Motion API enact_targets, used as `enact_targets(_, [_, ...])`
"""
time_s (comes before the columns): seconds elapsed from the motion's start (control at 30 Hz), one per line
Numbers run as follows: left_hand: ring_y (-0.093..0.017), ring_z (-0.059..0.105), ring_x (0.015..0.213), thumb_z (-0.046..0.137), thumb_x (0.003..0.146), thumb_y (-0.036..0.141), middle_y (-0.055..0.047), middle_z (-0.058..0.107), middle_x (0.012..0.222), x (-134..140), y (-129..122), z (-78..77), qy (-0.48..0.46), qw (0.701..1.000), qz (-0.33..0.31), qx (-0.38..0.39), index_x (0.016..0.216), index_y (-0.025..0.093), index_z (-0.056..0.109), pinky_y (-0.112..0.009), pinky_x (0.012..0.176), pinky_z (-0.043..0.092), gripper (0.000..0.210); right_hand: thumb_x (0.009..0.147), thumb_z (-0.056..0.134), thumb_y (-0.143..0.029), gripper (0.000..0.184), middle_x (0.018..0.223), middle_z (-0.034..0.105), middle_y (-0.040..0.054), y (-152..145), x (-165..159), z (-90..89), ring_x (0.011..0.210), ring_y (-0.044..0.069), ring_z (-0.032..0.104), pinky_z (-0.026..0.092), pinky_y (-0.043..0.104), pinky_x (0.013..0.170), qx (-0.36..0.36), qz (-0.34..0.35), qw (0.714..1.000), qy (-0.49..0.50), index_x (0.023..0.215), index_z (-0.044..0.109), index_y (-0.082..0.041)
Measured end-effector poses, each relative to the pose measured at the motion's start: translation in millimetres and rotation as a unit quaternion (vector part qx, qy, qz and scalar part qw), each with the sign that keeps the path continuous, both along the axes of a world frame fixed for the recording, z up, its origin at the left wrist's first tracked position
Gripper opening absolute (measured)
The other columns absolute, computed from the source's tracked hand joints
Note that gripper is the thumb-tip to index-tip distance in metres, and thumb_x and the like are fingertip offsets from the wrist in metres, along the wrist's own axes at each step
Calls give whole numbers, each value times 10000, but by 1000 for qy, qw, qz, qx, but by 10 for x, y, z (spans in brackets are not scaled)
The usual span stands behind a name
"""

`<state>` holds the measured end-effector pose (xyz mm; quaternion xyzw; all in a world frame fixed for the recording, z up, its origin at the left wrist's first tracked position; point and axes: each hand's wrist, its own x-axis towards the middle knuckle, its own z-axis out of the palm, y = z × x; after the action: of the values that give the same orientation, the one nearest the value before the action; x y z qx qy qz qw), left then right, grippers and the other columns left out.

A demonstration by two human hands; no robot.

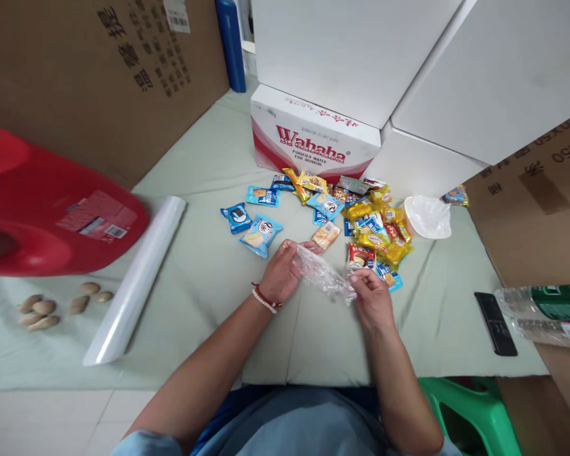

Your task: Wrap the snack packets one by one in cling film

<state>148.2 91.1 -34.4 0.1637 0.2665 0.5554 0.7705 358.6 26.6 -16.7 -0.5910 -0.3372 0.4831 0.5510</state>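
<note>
A crumpled clear plastic bag [323, 275] stretches between my two hands above the cloth. My left hand [285, 272], with a red cord and a beaded bracelet at the wrist, grips its left end. At the other end, my right hand [371, 296] pinches the plastic between thumb and fingers. Just beyond my left fingertips lies a small wrapped biscuit [326, 234]. A red snack packet [361, 256] is right behind my right hand. Behind lies a pile of yellow snack packets [380, 237], and blue snack packets [261, 234] are spread to the left.
A white-and-red water carton [316, 136] stands behind the snacks. A white bowl lined with plastic [427, 217] is at the right, near a black phone [495, 323] and plastic bottles [546, 304]. To the left are a plastic film roll [135, 282], a red jug [52, 202] and several brown oval objects [42, 308].
</note>
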Motion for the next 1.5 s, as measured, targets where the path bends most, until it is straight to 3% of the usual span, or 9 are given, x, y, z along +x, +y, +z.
enact_targets(0.2, [-90,608,666,859,790,446,71,570,748,-43,54,-13,70,997,37,-25,834,216,470,-200,613,542,454,540,967,-401,478,731,572,-51,-253,588,57,561,69,438,319,180,477,-33,-127,988,80,823,640,-197])
enact_targets(0.37, [-56,453,483,829,731,635,79,523,649,-9,40,17,157,987,39,8,819,218,458,-155,408,325,565,726,843,-511,424,791,623,-2,-445,771,24,656,128,530,457,257,593,-22,-208,956,-204,931,666,-185])
enact_targets(0.63, [-30,347,427,882,658,632,109,422,577,8,-7,58,171,985,-8,18,796,205,483,-151,388,232,601,858,775,-482,534,1380,623,149,13,0,127,1315,334,533,429,539,1130,233,179,817,-497,1314,652,-232])
enact_targets(0.73, [-18,314,405,911,622,627,118,408,561,-62,33,68,171,984,-45,11,809,200,497,-151,394,210,623,986,601,-441,252,1041,726,98,193,-53,140,1031,269,646,525,463,969,202,177,855,-445,1047,734,-236])
enact_targets(0.87, [-4,278,391,953,567,583,120,426,591,-156,109,75,168,984,-63,0,827,194,521,-165,386,180,637,920,636,-631,431,726,651,18,216,84,273,605,162,570,495,298,569,49,182,954,-235,828,689,-214])
enact_targets(0.97, [-21,325,416,957,574,535,112,452,612,-162,141,67,154,987,-38,9,848,203,524,-171,397,207,611,795,731,-711,516,625,591,-16,170,90,346,467,110,444,344,243,412,-43,150,982,-104,761,641,-204])
enact_targets(1.17, [-53,368,497,932,631,432,93,476,608,-68,58,69,212,966,130,67,841,209,561,-187,473,272,481,733,766,-717,531,601,515,-60,146,-109,294,419,72,298,185,239,376,-6,-64,998,-11,814,586,-224])
enact_targets(1.37, [-69,332,469,745,800,685,70,423,566,157,-240,102,178,972,-80,127,797,183,594,-232,472,233,524,896,633,-700,484,590,489,-62,14,-461,264,441,83,340,244,234,421,49,-35,998,-36,811,544,-231])
enact_targets(1.5, [-89,387,519,702,830,712,53,469,612,255,-325,66,202,967,-84,133,789,192,530,-244,503,282,549,964,580,-655,450,615,544,-43,-93,-640,212,498,102,416,321,242,488,45,58,994,-84,849,610,-221])
